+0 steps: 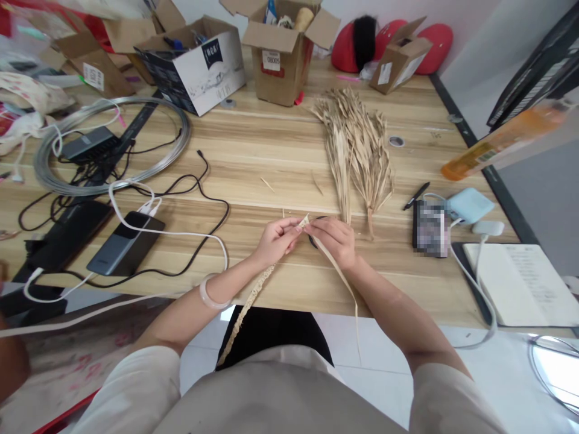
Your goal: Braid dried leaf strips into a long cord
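A pale braided straw strip [256, 292] hangs from my left hand [281, 238] over the table's front edge onto my lap. My left fingers are pinched around its upper end. Touching them at the braid's tip is my right hand [333, 238], closed on a long flat straw strand [340, 274] that trails down past the table edge. A dark object, partly hidden, lies under my right fingers. Beyond my hands lie two bundles of dried leaves [355, 144], with loose straw bits [268, 184] to their left.
Left, a wire coil [181, 141], a power bank [129, 241] and tangled cables lie on the table [253, 138]. Cardboard boxes [280, 72] line the back. Right are an orange bottle [502, 141], a light-blue case [470, 205] and an open notebook [511, 283]. Part of another person shows far left.
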A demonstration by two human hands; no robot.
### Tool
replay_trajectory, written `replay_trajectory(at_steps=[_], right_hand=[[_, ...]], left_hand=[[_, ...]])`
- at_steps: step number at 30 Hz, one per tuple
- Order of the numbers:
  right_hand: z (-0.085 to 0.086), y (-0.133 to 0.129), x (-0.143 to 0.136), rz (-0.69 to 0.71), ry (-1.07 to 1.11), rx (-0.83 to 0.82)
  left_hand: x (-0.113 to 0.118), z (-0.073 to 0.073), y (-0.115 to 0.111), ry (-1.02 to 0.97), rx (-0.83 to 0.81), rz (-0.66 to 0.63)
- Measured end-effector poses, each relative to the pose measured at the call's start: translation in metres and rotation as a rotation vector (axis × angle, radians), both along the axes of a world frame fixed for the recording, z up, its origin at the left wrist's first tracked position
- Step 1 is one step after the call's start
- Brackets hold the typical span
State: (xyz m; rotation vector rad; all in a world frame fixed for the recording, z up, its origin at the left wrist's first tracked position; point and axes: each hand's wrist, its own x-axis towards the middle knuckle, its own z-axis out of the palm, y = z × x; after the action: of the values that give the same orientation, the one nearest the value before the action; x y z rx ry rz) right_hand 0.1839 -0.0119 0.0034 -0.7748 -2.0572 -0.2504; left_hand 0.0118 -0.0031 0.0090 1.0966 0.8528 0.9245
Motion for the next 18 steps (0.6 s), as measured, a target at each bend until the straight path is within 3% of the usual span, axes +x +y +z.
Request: replay_trajectory(at_steps=[12,15,18], right_hand=[[-0.0006,-0.0011,-0.0009,0.012,0.017,-0.001],[-0.0015,-0.0011,-0.0034,0.052,0.12,-0.167],[-0.0006,-0.0007,-0.0079,0.059,0.436,-0.472]], left_hand=[[-0.001,-0.0007,0.001,0.018,0.005,-0.002],[-0.0014,-0.0003,0.0012,0.035,0.026,-0.009],[-0.0028,-0.0013,0.0012,0.071,0.059,-0.039]])
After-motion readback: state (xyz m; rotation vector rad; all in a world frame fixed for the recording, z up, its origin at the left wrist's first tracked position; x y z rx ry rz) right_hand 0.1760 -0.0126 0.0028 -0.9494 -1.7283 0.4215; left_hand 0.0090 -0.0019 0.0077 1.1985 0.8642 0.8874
